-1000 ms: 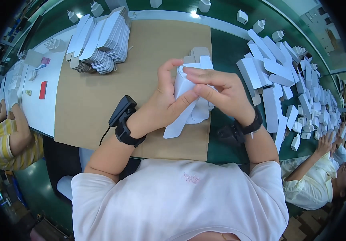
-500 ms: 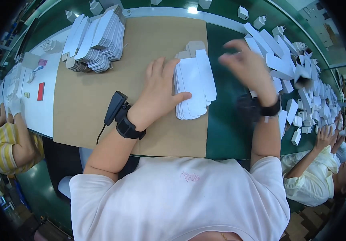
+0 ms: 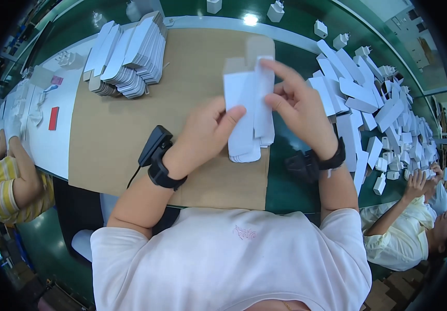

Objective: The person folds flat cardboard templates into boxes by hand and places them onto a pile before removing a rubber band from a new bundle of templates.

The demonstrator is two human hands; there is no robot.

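A flat white folding carton with greyish end flaps is held between my two hands, above a short stack of similar flat cartons. My left hand grips its left edge, with the thumb on top and the fingertips tucked out of sight. My right hand pinches its right-hand panel between thumb and fingers. The far flap is smeared by motion. Each wrist wears a black strap with a device on it.
Brown cardboard covers the table before me. A taller stack of flat cartons stands far left. Folded white boxes pile up at right, among white plug adapters. A red block lies left. Co-workers sit on both sides.
My right hand has come in from the right and taken hold of the carton's right side. My left hand has closed on the left edge, and the top carton has risen off the stack.
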